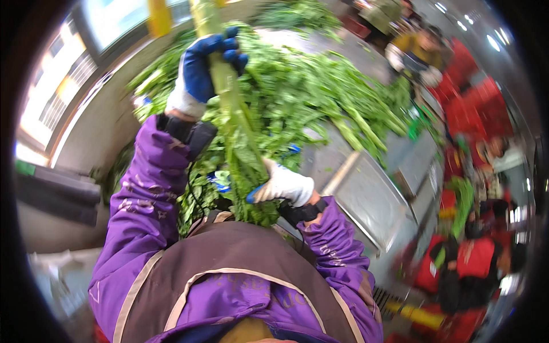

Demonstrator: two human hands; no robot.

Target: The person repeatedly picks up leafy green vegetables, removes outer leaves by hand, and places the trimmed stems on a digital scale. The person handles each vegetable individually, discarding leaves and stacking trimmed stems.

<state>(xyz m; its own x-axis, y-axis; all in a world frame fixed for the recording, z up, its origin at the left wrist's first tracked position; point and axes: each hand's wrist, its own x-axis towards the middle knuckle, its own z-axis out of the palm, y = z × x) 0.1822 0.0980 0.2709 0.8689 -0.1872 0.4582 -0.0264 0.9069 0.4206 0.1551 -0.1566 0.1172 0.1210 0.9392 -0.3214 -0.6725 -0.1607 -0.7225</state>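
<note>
A long celtuce stalk (pixel 224 81) with its leafy end towards my apron runs between my two gloved hands. High on the thick pale stem, my left hand (pixel 206 64), in a white glove with blue coated fingers, is closed around it. My right hand (pixel 279 184), gloved the same way, grips the leaves at the lower end; its fingertips are partly hidden by them. Beneath and beyond the stalk spreads a heap of leafy celtuce (pixel 291 98), several stems pointing right. Blue scraps (pixel 219 182) show among the leaves near my right hand.
A metal tray (pixel 371 201) sits on the table to my right. Windows and a wall ledge (pixel 98 128) run along the left. Across the table, a person (pixel 416 53) works beside red crates (pixel 476 107). Another person (pixel 467 266) is at the lower right.
</note>
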